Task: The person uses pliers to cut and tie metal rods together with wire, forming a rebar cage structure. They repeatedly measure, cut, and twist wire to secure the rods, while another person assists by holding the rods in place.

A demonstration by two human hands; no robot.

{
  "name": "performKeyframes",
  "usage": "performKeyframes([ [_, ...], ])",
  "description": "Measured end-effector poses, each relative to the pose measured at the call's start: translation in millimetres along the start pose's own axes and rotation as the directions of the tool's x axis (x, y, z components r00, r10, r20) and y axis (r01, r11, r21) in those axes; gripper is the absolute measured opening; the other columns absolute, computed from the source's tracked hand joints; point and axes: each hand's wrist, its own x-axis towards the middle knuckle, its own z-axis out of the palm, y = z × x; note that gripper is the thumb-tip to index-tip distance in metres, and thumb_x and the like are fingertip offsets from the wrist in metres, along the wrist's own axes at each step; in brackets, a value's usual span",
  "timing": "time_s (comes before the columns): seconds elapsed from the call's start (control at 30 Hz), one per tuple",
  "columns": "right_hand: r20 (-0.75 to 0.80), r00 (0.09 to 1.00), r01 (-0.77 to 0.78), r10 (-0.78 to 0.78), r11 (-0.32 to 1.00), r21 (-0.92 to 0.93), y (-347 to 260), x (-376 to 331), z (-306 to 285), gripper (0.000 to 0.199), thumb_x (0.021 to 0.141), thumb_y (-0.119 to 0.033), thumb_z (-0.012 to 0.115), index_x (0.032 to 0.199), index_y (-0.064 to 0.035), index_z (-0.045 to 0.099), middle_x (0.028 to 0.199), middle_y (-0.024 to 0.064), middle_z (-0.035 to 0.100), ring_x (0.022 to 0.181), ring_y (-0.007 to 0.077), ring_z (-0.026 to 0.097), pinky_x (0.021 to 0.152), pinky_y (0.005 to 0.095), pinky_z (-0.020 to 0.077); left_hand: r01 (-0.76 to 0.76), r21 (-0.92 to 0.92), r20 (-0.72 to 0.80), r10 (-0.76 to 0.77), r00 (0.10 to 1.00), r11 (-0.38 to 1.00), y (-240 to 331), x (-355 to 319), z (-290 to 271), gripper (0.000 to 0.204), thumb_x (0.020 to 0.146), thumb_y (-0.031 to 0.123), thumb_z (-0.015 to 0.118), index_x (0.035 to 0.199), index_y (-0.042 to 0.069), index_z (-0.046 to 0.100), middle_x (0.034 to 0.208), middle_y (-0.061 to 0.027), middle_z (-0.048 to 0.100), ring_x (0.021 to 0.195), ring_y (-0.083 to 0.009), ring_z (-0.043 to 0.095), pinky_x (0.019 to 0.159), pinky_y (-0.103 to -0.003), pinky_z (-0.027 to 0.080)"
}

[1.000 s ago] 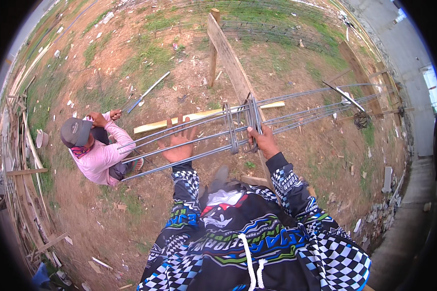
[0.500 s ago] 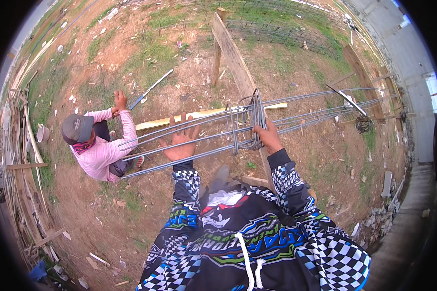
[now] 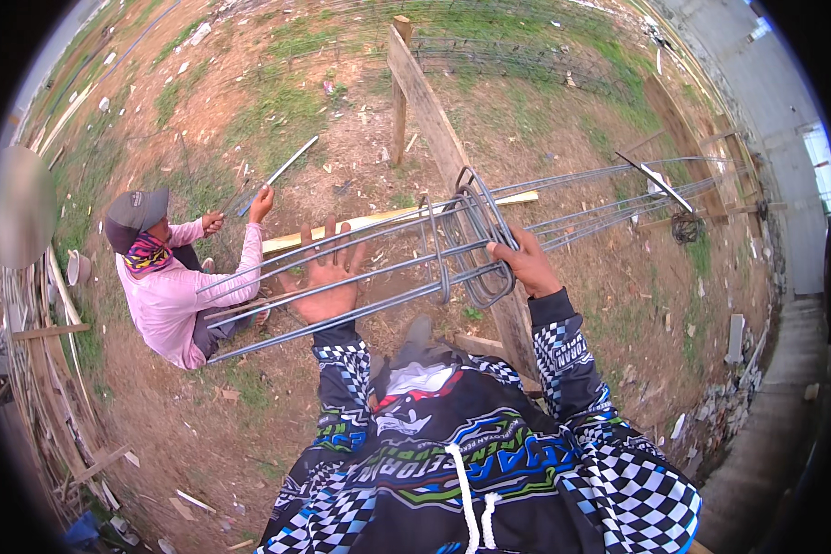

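Several long steel rebar rods [image 3: 277, 339] run across in front of me, their left ends free in the air. A bunch of rectangular steel stirrups [image 3: 478, 205] hangs around them. My right hand [image 3: 533, 268] is closed on the right side of this bunch, thumb over the bars. One stirrup stands slightly apart to the left. My left hand [image 3: 331, 303] is open, palm up and fingers spread, beneath the rods; whether it touches them I cannot tell. The rods cross a wooden plank [image 3: 439, 115] near the stirrups.
A co-worker in a pink shirt [image 3: 162, 295] squats at left beside the rod ends, near a blue-and-silver tool [image 3: 291, 164]. A second wooden support [image 3: 679, 125] stands at right. Lumber [image 3: 42, 379] lies along the left; a light wood strip [image 3: 388, 220] lies behind the rods.
The rods' left ends have swung slightly lower and nearer. My right hand has shifted a little right and down at the stirrups. The co-worker's hands have moved apart, toward the blue-and-silver tool.
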Motion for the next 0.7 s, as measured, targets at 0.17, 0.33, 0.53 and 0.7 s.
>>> performKeyframes([
  [0.17, -0.109, 0.994, 0.008, -0.007, 1.000, 0.007, 4, 6, -40, 0.021, 0.082, -0.012, 0.065, 0.100, 0.0002, 0.063, 0.074, -0.0002, 0.057, 0.070, 0.0103, 0.052, 0.064, 0.0261, 0.0426, -0.001, 0.038, 0.029, -0.001, 1.000, 0.999, -1, 6, 13, 0.082, 0.085, 0.068, 0.041, 0.149, 0.018, 0.031, 0.156, -0.0201, 0.017, 0.144, -0.0396, 0.015, 0.115, -0.061, 0.008],
  [0.33, -0.171, 0.985, -0.022, 0.027, 0.999, 0.034, 28, 12, -81, 0.023, 0.082, -0.013, 0.068, 0.100, -0.0006, 0.063, 0.077, 0.0004, 0.058, 0.072, 0.0111, 0.055, 0.067, 0.0268, 0.0436, 0.009, 0.037, 0.023, -0.010, 1.000, 0.999, 1, 9, 2, 0.081, 0.086, 0.068, 0.039, 0.149, 0.019, 0.030, 0.156, -0.0194, 0.017, 0.144, -0.0390, 0.013, 0.115, -0.060, 0.007],
  [0.53, -0.170, 0.984, -0.057, 0.050, 0.998, -0.036, 57, 28, -108, 0.028, 0.082, -0.017, 0.071, 0.104, -0.0009, 0.063, 0.083, 0.0008, 0.060, 0.076, 0.0118, 0.055, 0.070, 0.0276, 0.0426, -0.031, 0.053, -0.056, 0.034, 0.998, 0.998, -1, 3, -27, 0.082, 0.087, 0.071, 0.036, 0.149, 0.018, 0.029, 0.156, -0.0189, 0.019, 0.144, -0.0389, 0.014, 0.116, -0.060, 0.009],
  [0.7, -0.172, 0.985, -0.086, 0.020, 0.919, -0.384, 108, 46, -173, 0.056, 0.082, -0.031, 0.074, 0.124, 0.0018, 0.056, 0.100, 0.0077, 0.063, 0.086, 0.0158, 0.059, 0.080, 0.0293, 0.0458, -0.012, 0.058, -0.033, 0.014, 0.999, 0.998, 0, 4, -54, 0.083, 0.087, 0.071, 0.034, 0.151, 0.018, 0.025, 0.156, -0.0187, 0.018, 0.144, -0.0391, 0.013, 0.115, -0.060, 0.009],
])
